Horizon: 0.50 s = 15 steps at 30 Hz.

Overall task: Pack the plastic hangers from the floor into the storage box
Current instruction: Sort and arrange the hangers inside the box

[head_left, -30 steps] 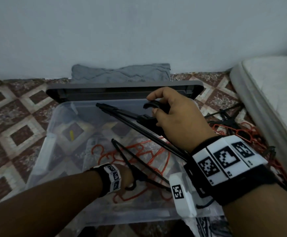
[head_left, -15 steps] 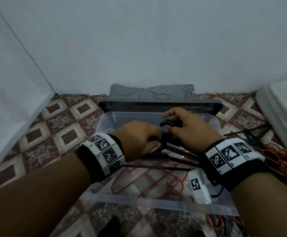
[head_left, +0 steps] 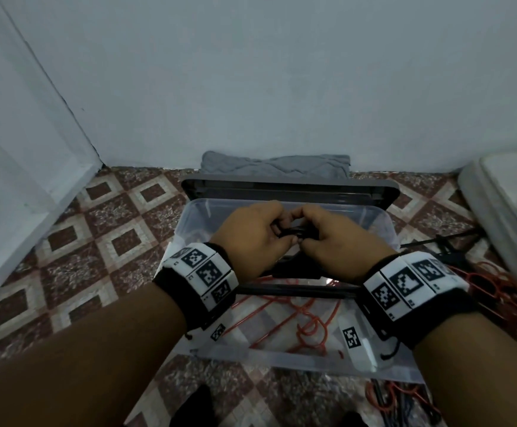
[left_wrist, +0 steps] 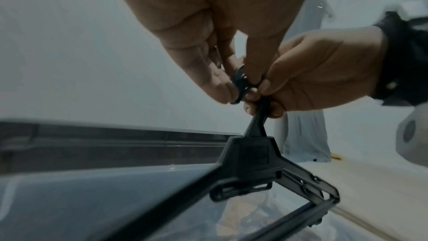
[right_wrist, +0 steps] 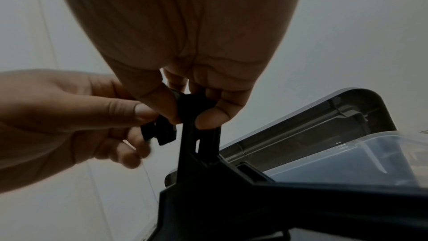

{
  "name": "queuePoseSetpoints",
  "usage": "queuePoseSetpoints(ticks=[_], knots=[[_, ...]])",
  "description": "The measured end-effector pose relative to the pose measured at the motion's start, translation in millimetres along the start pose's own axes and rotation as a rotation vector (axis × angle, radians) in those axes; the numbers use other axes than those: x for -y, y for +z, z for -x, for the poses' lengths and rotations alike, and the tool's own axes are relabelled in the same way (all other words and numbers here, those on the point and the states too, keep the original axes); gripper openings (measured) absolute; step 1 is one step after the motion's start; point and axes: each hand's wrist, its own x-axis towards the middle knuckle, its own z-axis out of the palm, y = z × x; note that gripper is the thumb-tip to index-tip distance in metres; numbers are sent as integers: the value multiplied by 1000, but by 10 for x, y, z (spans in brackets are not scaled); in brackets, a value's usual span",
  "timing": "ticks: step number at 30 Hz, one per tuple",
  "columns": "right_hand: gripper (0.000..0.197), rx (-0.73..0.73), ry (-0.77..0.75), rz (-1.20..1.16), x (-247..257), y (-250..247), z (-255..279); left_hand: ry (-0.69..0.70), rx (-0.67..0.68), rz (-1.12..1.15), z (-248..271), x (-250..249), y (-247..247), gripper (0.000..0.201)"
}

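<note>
Item: black hanger (left_wrist: 251,155), flat rigid plastic, held above the clear box (head_left: 383,223). My wrist views show what the head view hides: left hand (head_left: 252,238) and right hand (head_left: 340,241) both pinch its hook. Red hangers (head_left: 294,318) lie inside the box. Since a second ago, my left hand has risen out of the box.

Bare forearms, no sleeves. Each wrist carries a black band (head_left: 186,300) faced with white blocks printed with square black-and-white markers (head_left: 405,280). A white marker-tagged camera housing (head_left: 358,343) hangs beneath the right wrist.
</note>
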Motion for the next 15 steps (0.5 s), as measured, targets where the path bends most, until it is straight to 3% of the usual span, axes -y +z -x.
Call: queuePoseSetpoints(ticks=[2,5,7,10,15], knots=[[35,-7,-5,-50,7,-12,-6,-58,53,22,14,123,29,41],[35,-52,-42,-83,41,-27,-24,-62,263,-219,38,312,84,70],[35,-107,-74,-136,77,-32,-23,-46,328,-365,36,396,140,61],[35,-170,-109,-217,125,-42,-14,-85,342,-349,11,439,217,41],[42,-226,-121,-236,111,-96,3,-52,294,-363,-47,444,210,26]])
